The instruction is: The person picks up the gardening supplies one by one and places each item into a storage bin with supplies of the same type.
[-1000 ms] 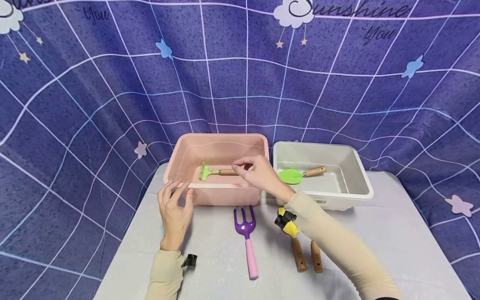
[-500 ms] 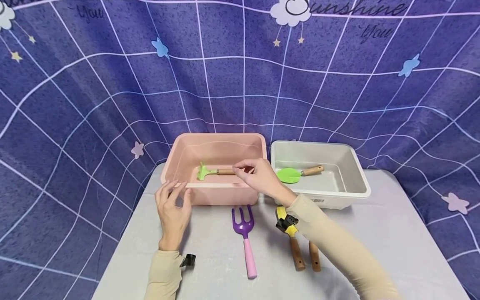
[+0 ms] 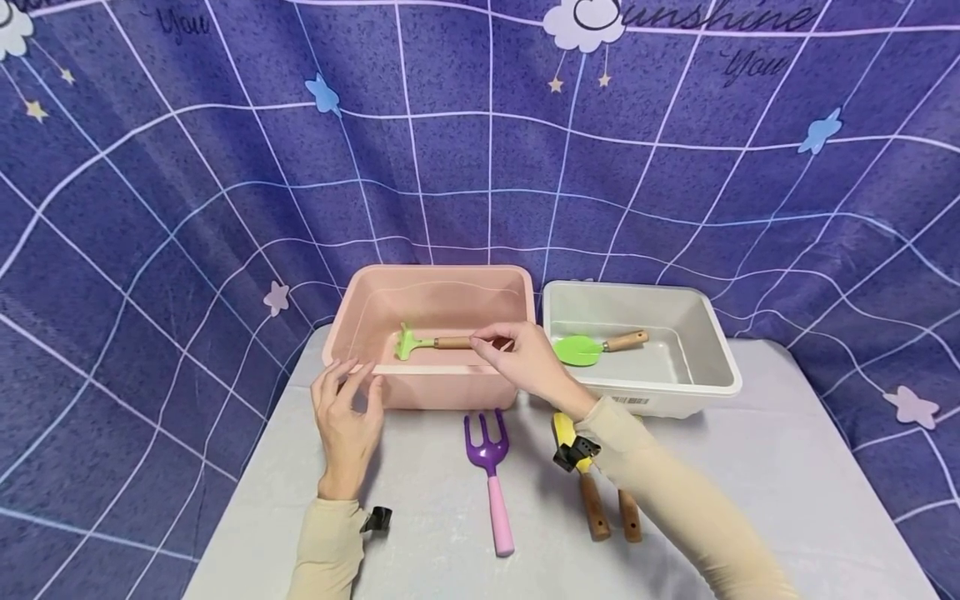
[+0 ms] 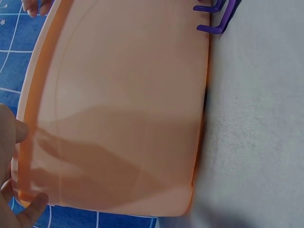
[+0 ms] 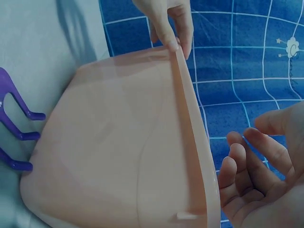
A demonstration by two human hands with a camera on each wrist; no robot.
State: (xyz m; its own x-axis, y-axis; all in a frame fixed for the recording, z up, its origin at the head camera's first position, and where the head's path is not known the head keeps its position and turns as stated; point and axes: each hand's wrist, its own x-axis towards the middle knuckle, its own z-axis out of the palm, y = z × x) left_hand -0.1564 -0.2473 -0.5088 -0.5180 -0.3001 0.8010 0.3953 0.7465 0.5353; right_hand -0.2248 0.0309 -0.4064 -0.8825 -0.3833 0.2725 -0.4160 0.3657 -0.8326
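Note:
My left hand [image 3: 348, 425] pinches the near left rim of a pink plastic bin [image 3: 442, 392], thumb outside and fingers over the edge, as the right wrist view also shows. Inside lies a light green hand rake [image 3: 450, 342] with a wooden handle. Over the bin's right side is my right hand [image 3: 521, 354], its fingers loosely curled. In the head view it overlaps the rake's handle end, partly hiding it. From the right wrist, these fingers [image 5: 266, 152] sit above the rim with nothing between them. A purple hand fork [image 3: 495, 492] with a pink handle lies before the bin.
A white bin [image 3: 675, 404] stands to the right, with a green trowel [image 3: 577, 351] in it. On the table [image 3: 427, 500] lie a yellow tool [image 3: 592, 504] with a wooden handle and another wooden handle [image 3: 630, 517], both partly behind my right arm. A blue curtain [image 3: 450, 150] hangs behind.
Both hands keep almost the same place at the pink bin. The whole head view has shifted slightly; the tools lie where they were.

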